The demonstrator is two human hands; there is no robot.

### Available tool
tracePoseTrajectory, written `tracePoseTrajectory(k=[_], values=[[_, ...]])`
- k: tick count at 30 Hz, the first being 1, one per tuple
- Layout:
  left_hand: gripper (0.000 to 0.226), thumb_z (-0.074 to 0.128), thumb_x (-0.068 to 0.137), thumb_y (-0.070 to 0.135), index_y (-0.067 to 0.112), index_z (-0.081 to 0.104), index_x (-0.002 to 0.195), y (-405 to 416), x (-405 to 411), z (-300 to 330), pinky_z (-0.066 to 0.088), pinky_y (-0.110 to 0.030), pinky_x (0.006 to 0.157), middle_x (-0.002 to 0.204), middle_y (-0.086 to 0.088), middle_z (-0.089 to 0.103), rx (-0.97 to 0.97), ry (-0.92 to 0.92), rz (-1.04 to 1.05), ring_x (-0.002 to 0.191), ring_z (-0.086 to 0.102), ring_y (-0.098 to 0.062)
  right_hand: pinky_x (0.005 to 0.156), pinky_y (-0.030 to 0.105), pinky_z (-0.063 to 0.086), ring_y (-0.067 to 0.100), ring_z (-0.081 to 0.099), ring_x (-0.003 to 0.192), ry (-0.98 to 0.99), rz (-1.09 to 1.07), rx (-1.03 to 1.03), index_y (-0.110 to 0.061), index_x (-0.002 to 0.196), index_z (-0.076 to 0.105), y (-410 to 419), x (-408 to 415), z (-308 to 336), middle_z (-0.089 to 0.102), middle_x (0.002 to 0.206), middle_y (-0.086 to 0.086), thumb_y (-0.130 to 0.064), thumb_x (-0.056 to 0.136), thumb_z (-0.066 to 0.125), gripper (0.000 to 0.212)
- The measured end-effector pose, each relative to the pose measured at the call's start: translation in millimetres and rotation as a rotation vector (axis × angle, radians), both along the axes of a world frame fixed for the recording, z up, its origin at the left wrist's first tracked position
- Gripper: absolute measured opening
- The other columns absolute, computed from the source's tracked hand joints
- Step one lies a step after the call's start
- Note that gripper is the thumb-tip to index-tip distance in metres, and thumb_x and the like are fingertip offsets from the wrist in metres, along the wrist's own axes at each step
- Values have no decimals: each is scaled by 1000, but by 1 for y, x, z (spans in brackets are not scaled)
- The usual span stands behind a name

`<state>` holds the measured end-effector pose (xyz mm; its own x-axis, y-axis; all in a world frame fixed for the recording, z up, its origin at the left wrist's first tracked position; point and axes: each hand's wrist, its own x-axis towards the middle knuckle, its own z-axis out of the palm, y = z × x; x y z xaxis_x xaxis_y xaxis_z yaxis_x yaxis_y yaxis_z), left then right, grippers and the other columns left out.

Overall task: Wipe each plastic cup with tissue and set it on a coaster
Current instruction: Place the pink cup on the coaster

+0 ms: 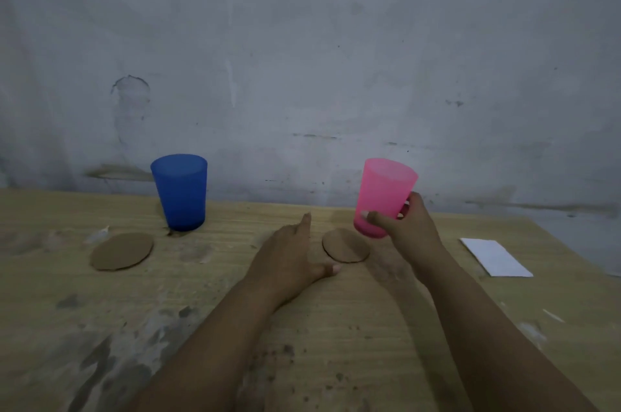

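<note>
Two plastic cups are showing on the pale wooden table point(336, 327), and the action is all on the right. The right hand point(408, 226) is wrapping its thumb and fingers round the lower half of the translucent pink plastic cup point(383, 198), mouth up and leaning a touch to the left, with its base hanging above the far right edge of the round brown cardboard coaster point(346, 246). Whether the base is touching that coaster or hovering just clear of it, I cannot tell from here.

The left hand point(292, 252) is lying flat on the table just beside the same coaster, fingers straight and spread, index finger pointing toward the wall, thumb tip reaching out close to the coaster's near edge. It is gripping nothing.

Over on the left, the translucent blue plastic cup point(181, 193) is standing upright on the bare wood near the wall, and a second round brown cardboard coaster point(122, 251) is lying just in front of it and slightly left, apart from the cup.

Far right, a folded white tissue point(495, 257) is lying flat on the table, well apart from both hands. Behind everything, a scuffed grey plaster wall point(302, 58) is filling the background.
</note>
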<state>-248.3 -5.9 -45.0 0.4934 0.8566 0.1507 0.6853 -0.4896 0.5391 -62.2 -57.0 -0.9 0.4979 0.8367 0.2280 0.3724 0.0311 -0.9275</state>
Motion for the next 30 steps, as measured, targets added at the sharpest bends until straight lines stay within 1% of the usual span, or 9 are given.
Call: tracePoseTrajectory(k=[3, 5, 7, 10, 17, 22, 25, 28, 30], values=[[95, 61, 78, 62, 16, 19, 150, -2, -10, -1, 25, -27, 111, 152, -3, 32, 29, 46, -39, 139, 29, -17, 66, 20, 45, 10, 56, 91, -6, 86, -24, -15, 126, 41, 2, -5, 0, 56, 112, 0, -20, 71, 79, 67], [84, 58, 81, 62, 16, 31, 146, -3, -12, -3, 23, -25, 111, 150, -1, 35, 86, 55, -46, 138, 30, -14, 68, 20, 47, 7, 58, 92, 6, 115, -34, -17, 125, 44, 4, -9, -3, 59, 111, 1, -17, 70, 80, 65], [80, 55, 82, 63, 17, 35, 144, -3, -12, -4, 20, -26, 114, 152, 0, 33, 117, 69, -46, 140, 27, -14, 73, 23, 50, 8, 59, 92, 0, 132, -51, -20, 119, 46, 5, -12, -8, 61, 111, 3, -15, 68, 81, 62], [81, 54, 82, 64, 17, 34, 145, -3, -12, -6, 16, -26, 115, 155, 1, 28, 109, 73, -35, 143, 22, -13, 76, 24, 51, 11, 60, 92, -38, 149, -86, -19, 118, 47, 6, -16, -15, 62, 111, 4, -15, 66, 82, 63], [82, 52, 83, 65, 17, 32, 146, -5, -13, -7, 14, -24, 115, 156, 1, 27, 125, 67, -31, 144, 20, -12, 86, 35, 53, 19, 61, 100, -74, 163, -92, -16, 122, 46, 7, -16, -19, 62, 115, 7, -12, 67, 81, 65], [82, 51, 83, 65, 17, 32, 146, -5, -12, -8, 14, -26, 115, 156, 1, 27, 132, 71, -30, 144, 20, -13, 80, 27, 51, 16, 61, 100, -55, 184, -73, -22, 118, 45, 5, -14, -23, 62, 112, 4, -13, 66, 81, 64], [82, 52, 82, 66, 18, 34, 146, -5, -12, -9, 17, -27, 116, 155, 1, 29, 128, 70, -24, 143, 21, -13, 82, 27, 51, 14, 62, 100, -40, 190, -73, -27, 116, 44, 4, -14, -27, 63, 112, 1, -19, 66, 83, 64], [81, 54, 81, 65, 17, 35, 144, -6, -12, -8, 19, -26, 114, 153, 2, 33, 141, 57, -15, 141, 26, -13, 79, 23, 49, 12, 62, 100, -40, 174, -83, -26, 118, 45, 1, -16, -30, 62, 110, -3, -28, 63, 84, 67], [81, 55, 81, 64, 16, 36, 144, -7, -12, -5, 22, -26, 112, 151, 2, 36, 136, 45, -12, 139, 29, -12, 78, 21, 48, 13, 61, 101, -34, 171, -101, -24, 119, 46, -2, -16, -30, 61, 111, -3, -27, 62, 85, 69]])
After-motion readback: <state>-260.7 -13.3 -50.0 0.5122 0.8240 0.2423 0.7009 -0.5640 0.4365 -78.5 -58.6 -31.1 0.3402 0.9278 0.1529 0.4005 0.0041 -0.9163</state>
